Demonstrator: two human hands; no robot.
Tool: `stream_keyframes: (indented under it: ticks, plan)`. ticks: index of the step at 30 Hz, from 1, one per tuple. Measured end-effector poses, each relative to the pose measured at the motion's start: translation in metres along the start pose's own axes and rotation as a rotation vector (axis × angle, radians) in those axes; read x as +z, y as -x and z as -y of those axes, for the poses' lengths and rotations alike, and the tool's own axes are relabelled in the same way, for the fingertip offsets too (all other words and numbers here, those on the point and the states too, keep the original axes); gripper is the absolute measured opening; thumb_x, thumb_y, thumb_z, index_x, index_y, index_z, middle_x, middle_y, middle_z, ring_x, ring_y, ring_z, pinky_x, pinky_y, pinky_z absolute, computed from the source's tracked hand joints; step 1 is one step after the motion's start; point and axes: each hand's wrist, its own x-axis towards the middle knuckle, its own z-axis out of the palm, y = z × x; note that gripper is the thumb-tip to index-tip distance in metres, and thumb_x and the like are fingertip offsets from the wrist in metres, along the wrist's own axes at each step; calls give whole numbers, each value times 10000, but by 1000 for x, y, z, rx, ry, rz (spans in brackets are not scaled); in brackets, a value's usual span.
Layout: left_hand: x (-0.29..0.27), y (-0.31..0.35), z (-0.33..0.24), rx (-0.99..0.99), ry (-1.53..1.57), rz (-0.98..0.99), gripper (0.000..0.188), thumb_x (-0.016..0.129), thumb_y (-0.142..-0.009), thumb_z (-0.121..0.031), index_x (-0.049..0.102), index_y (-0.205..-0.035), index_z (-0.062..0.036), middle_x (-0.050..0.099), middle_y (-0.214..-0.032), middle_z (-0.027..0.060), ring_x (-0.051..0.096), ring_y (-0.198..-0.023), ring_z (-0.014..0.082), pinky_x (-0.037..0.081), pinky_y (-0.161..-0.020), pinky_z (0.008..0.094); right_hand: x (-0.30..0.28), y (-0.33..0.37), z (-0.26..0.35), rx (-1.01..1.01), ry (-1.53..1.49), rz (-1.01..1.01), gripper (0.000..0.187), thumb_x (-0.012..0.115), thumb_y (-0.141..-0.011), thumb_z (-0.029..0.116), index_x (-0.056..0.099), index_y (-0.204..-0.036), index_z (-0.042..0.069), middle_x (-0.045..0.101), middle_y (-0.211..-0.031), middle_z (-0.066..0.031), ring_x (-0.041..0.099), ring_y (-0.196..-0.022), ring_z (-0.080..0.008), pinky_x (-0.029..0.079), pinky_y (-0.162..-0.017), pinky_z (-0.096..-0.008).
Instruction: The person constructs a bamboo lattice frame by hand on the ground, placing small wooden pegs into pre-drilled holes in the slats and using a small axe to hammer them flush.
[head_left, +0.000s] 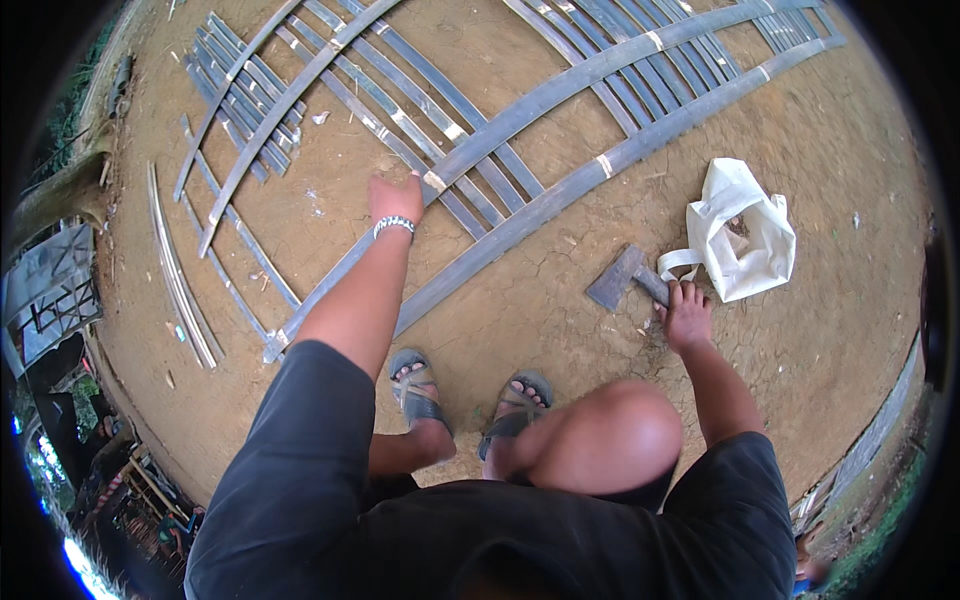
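My left hand (395,200), with a bracelet at the wrist, is closed at a long grey bamboo strip (545,95), beside a pale spot where a thinner slat crosses it. Its fingertips are partly hidden. Down to the right, my right hand (688,315) grips the short handle of a hatchet (617,277). The hatchet's dark blade rests on the ground, pointing left. Just beyond that hand a white cloth bag (735,275) sits with its mouth gaping and a strap by my fingers.
Long curved strips and several crossing slats (400,115) form a bamboo lattice on cracked dirt (560,250). Loose thin strips (180,270) lie at the left, near a tree root (60,195). My sandalled feet (415,385) stand at the near side of the lattice.
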Motion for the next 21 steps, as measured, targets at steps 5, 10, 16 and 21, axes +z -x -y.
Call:
stream_keyframes:
  ticks: [5, 10, 16, 21]
  plan:
    - [-55, 79, -11, 86, -43, 111, 611, 711, -895, -337, 535, -1312, 73, 618, -1264, 283, 588, -1207, 414, 457, -1053, 452, -1, 4, -2, 14, -22, 12, 585, 578, -979, 485, 428, -1444, 165, 490, -1394, -107, 468, -1298, -314, 375, -1060, -532]
    - [-83, 104, -6, 224, -145, 415, 469, 679, -941, -233, 577, -1316, 30, 689, -1213, 204, 673, -1123, 302, 515, -990, 376, -8, 1, 0, 14, -22, 76, 593, 560, -985, 499, 418, -1457, 168, 484, -1395, -90, 462, -1307, -297, 385, -1065, -529]
    - [-54, 99, -4, 239, -117, 482, 384, 673, -937, -195, 613, -1268, -10, 697, -1187, 178, 674, -1102, 297, 522, -972, 389, -5, 1, -1, 5, -5, 42, 597, 562, -987, 486, 403, -1466, 166, 484, -1379, -88, 450, -1317, -297, 373, -1074, -526]
    - [-2, 94, 4, 315, -141, 468, 373, 662, -926, -174, 605, -1252, -1, 683, -1138, 195, 655, -1082, 343, 504, -972, 418, -11, 0, 2, 39, -2, 84, 589, 561, -990, 474, 399, -1465, 166, 480, -1377, -91, 443, -1321, -297, 368, -1078, -506]
